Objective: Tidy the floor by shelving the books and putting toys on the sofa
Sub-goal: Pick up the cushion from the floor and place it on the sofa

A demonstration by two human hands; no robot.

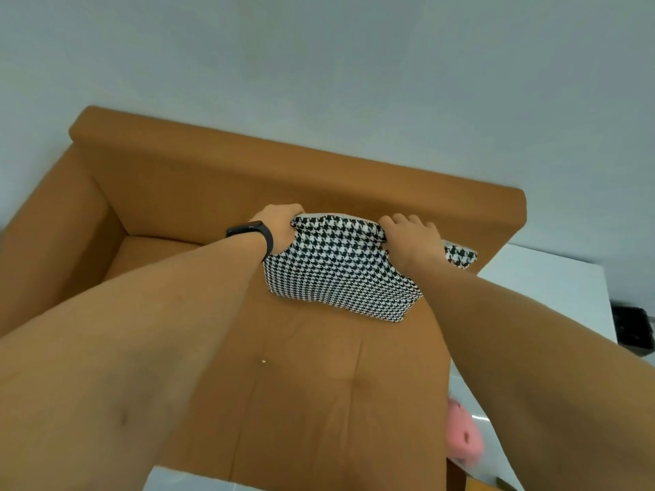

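A black-and-white houndstooth cushion [336,271] leans near the backrest of the orange-brown sofa [312,377]. My left hand [281,225], with a black band on its wrist, grips the cushion's upper left corner. My right hand [411,235] grips its upper right edge, bunching the fabric. A pink plush toy [462,434] lies on the floor to the right of the sofa, partly hidden by my right forearm. No books are in view.
A second houndstooth piece [460,256] peeks out behind my right wrist at the sofa's right end. A white surface [553,288] stands to the right of the sofa, with a dark object [634,331] beyond it. Pale wall rises behind the backrest.
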